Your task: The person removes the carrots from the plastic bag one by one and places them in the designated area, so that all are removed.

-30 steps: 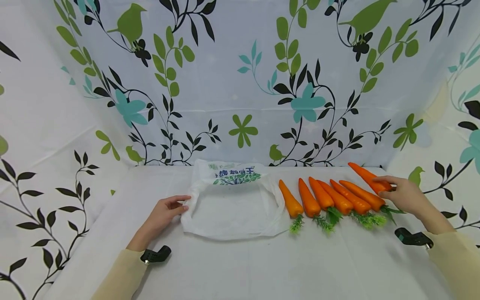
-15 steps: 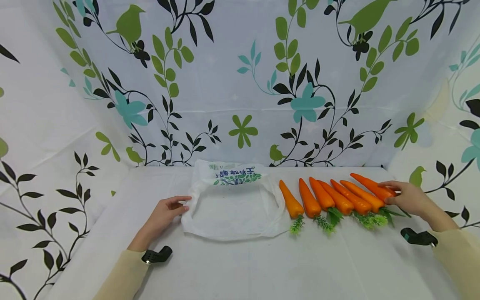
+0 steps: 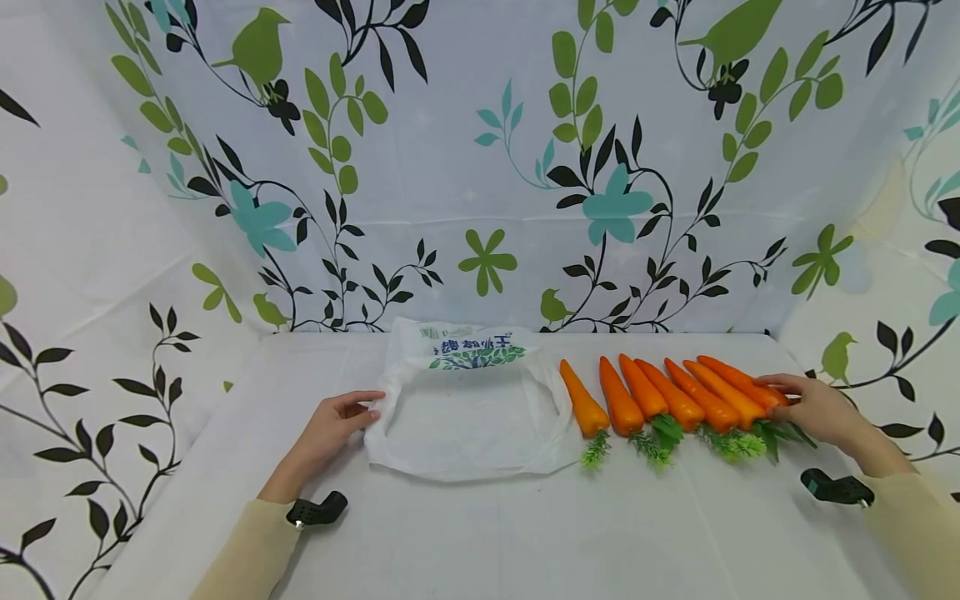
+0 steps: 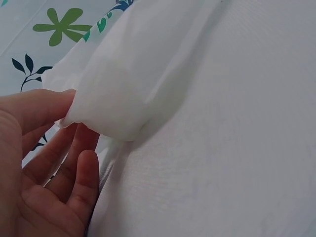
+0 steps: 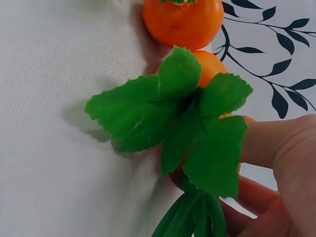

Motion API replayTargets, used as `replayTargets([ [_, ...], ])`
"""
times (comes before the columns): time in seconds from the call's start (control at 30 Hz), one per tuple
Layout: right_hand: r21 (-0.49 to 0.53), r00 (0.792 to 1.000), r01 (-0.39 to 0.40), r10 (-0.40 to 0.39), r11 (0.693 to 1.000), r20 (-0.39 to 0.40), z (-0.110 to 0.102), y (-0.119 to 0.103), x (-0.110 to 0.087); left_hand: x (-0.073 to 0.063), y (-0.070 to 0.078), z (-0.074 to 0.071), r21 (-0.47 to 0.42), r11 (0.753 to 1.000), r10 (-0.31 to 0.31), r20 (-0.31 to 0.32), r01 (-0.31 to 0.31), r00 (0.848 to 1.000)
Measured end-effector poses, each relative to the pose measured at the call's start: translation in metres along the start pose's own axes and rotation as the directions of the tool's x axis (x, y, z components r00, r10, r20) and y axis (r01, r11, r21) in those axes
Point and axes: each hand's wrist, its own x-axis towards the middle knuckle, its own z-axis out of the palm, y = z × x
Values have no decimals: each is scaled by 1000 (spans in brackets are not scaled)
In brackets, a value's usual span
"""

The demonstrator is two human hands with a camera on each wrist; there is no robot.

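Note:
A white plastic bag (image 3: 480,358) with green and blue print lies with its mouth spread on the table. At its left edge, my left hand (image 3: 328,429) pinches the thin film between thumb and fingers; the left wrist view shows the folded bag edge (image 4: 111,106) there. To the right of the bag, several orange carrots (image 3: 581,402) with green tops lie in a row, tips pointing away. My right hand (image 3: 821,410) grips the rightmost carrot (image 3: 731,375) near its thick end, beside its neighbour. Green leaves (image 5: 173,108) hide most of the grip in the right wrist view.
A white cloth covers the table (image 3: 495,542). Behind it hangs a curtain (image 3: 420,192) printed with leaves, birds and flowers, and similar cloth lines both sides. Each wrist carries a small black camera (image 3: 836,487).
The right hand has brought the rightmost carrot down and closer to the row, turning it nearly parallel with the others. My left hand stays at the bag's edge.

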Motion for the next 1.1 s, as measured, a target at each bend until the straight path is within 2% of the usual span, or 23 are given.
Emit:
replayTargets([
  [0.53,-60,1000,17,-17,998,-9,1,-1,-2,-1,-1,3,-2,1000,-18,-23,18,1000],
  [0.87,-42,999,-42,41,998,-25,-6,5,-4,2,0,0,20,999,32,-25,-31,999],
  [1.1,-21,999,-27,26,999,-30,-4,6,-4,2,-1,0,38,999,40,-27,-39,999],
])
